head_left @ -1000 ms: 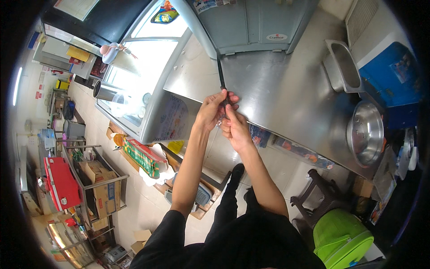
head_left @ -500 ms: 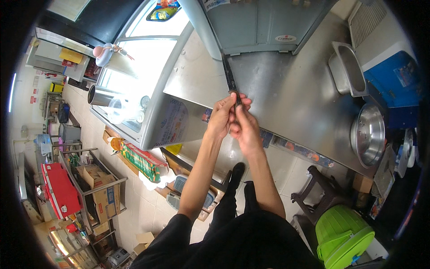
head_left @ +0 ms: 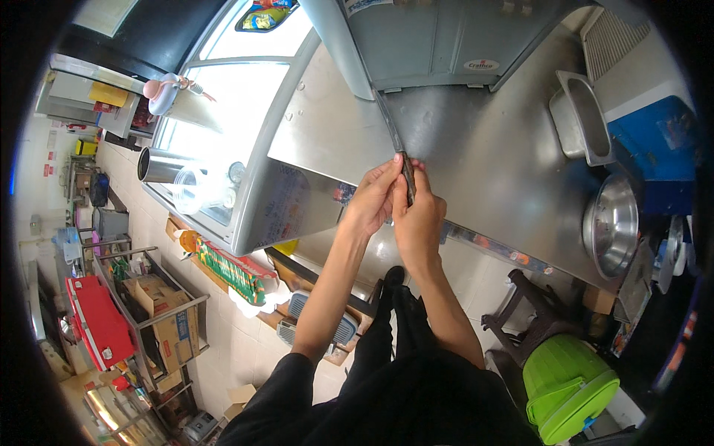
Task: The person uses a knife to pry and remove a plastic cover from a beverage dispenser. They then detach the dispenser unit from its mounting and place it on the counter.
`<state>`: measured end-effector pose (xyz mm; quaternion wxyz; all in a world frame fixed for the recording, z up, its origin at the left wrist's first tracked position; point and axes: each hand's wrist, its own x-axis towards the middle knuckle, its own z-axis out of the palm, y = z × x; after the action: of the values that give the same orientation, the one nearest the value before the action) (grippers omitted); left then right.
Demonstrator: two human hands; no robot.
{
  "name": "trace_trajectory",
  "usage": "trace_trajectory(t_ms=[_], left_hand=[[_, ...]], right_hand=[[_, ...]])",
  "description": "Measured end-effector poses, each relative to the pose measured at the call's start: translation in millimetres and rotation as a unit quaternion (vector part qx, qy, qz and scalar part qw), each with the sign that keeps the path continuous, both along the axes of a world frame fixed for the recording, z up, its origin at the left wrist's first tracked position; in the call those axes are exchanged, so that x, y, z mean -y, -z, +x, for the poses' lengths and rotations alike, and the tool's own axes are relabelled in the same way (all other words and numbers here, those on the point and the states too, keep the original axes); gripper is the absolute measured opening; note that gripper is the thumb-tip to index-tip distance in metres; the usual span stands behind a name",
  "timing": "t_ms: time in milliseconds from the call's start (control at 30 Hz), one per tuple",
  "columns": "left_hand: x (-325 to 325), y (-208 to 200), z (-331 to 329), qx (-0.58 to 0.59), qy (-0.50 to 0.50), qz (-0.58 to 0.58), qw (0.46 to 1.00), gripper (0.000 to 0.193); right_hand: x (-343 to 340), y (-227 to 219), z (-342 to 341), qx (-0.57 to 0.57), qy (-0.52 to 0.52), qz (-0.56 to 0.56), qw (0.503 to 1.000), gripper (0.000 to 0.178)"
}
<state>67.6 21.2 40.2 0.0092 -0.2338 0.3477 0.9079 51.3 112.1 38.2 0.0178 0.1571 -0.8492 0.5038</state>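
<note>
A long, narrow knife (head_left: 390, 125) with a dark handle points away from me over the steel counter (head_left: 483, 163). Its tip comes close to the foot of the grey machine (head_left: 439, 44) behind it. My left hand (head_left: 375, 195) grips the handle from the left, thumb up near where the blade starts. From the other side, my right hand (head_left: 420, 217) closes round the same handle, with its thumb along it. Both hands are above the counter's front edge, and part of the handle is hidden by the fingers.
At left stands a glass-topped chest (head_left: 249, 215) with a metal cup (head_left: 160, 165) on it. A steel pan (head_left: 579, 119) and steel bowl (head_left: 611, 223) sit to the right. Below are a dark stool (head_left: 513, 320) and a green lidded bin (head_left: 569, 390).
The knife has turned in my hands, its blade now looking lighter. My right hand has shifted slightly right and rolled, showing more of its back and more of the handle.
</note>
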Motion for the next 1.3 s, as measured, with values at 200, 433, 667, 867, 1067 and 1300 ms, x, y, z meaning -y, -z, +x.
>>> trace_trajectory(t_ms=[200,433,667,867,1067,1300], left_hand=[[3.2,-7.9,-5.2,0.042,-0.001,-0.029,0.999,0.037],[24.7,6.3,2.5,0.014,0.063,0.024,0.998,0.036],[5.5,9.7,0.9,0.014,-0.002,0.037,0.999,0.034],[8.3,-1.4,5.5,-0.013,0.019,0.011,1.0,0.031],[8.7,15.1,3.9,-0.053,-0.005,0.055,0.997,0.032],[-1.3,27.0,-2.3,-0.061,-0.012,0.072,0.995,0.034]], right_hand=[[2.7,-23.6,0.0,-0.005,-0.007,0.089,0.996,0.028],[-15.0,-18.6,0.1,0.64,-0.075,-0.607,0.465,0.036],[-7.9,0.0,3.7,0.528,-0.018,-0.42,0.737,0.035],[7.7,-7.5,8.8,0.015,0.025,-0.073,0.997,0.029],[-4.4,-16.1,11.5,0.375,0.005,-0.35,0.858,0.032],[-24.3,-1.8,0.2,0.614,-0.072,-0.536,0.575,0.039]])
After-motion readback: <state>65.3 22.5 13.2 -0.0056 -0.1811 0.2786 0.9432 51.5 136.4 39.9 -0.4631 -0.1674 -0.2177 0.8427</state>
